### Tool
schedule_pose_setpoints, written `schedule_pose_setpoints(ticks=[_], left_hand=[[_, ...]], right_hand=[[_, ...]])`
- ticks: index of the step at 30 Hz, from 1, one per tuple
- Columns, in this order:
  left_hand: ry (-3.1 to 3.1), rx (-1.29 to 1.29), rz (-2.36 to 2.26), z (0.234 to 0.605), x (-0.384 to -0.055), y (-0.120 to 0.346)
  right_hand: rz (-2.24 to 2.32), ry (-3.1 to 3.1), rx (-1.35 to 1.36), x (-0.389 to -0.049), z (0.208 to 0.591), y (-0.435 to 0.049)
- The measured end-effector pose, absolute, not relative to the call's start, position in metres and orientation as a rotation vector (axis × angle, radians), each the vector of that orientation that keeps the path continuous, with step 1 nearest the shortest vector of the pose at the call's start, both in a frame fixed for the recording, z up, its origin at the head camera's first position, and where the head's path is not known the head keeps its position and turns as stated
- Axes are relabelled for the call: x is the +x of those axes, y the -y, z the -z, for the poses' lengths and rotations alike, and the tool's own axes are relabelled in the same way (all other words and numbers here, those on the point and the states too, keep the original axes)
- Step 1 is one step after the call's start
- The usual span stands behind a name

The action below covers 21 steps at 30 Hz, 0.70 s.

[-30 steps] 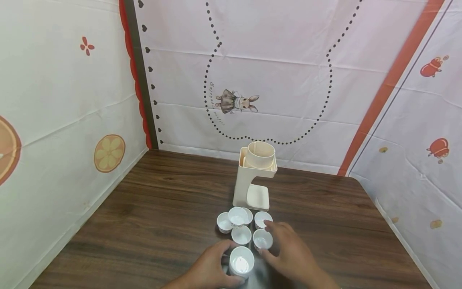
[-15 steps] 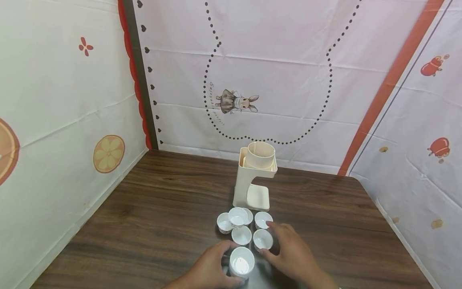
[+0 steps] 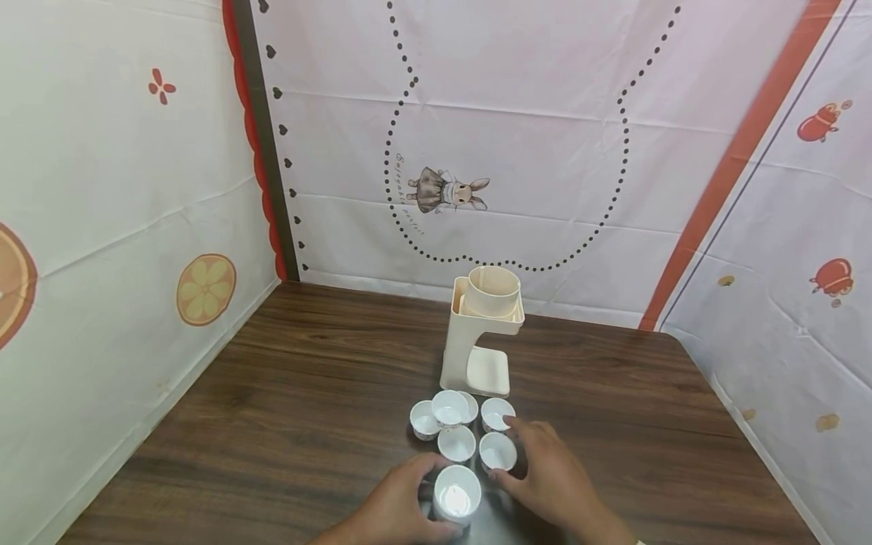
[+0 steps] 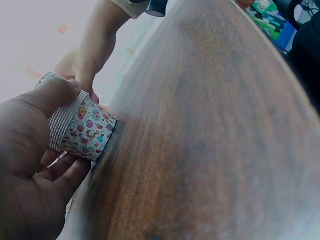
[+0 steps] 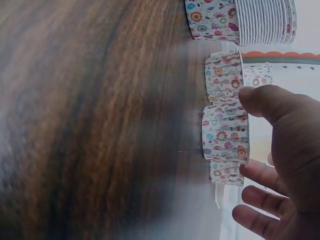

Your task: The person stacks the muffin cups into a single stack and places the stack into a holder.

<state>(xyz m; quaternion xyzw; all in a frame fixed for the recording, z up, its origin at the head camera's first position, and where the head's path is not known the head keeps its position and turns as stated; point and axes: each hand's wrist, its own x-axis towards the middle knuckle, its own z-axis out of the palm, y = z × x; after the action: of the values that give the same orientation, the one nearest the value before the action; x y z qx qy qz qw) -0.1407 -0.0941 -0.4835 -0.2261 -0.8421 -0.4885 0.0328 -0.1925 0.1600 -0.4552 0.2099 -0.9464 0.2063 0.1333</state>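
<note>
Near the front of the table, my left hand [image 3: 398,501] grips a nested stack of paper baking cups [image 3: 457,493], thumb and fingers curved around its sides. In the left wrist view the stack [image 4: 82,127] shows its many rims and a colourful floral print. To the right, my right hand [image 3: 550,475] holds a single paper baking cup [image 3: 498,453] by the rim, thumb on the near side and index finger on the far side. The right wrist view shows that cup [image 5: 226,132] standing on the table between thumb and index finger, the other fingers spread loosely.
Several more baking cups stand close by: one [image 3: 456,444] behind the stack, one [image 3: 498,415] behind the right-hand cup, and a small cluster [image 3: 425,421] at the left with one cup [image 3: 450,407] resting on others. A cream drip-machine-shaped stand [image 3: 458,356] is behind them.
Both hands and the cups hold nearly the same places; only a slight shift of the head view shows.
</note>
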Motion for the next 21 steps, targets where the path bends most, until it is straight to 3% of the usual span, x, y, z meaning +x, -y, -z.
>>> schedule_pose_setpoints(ticks=[21], left_hand=[[2.552,-0.723,1.468,0.4853,-0.1402,0.0932]], right_hand=[[-0.557,2.669,0.656,-0.1932,0.4547,-0.1608]])
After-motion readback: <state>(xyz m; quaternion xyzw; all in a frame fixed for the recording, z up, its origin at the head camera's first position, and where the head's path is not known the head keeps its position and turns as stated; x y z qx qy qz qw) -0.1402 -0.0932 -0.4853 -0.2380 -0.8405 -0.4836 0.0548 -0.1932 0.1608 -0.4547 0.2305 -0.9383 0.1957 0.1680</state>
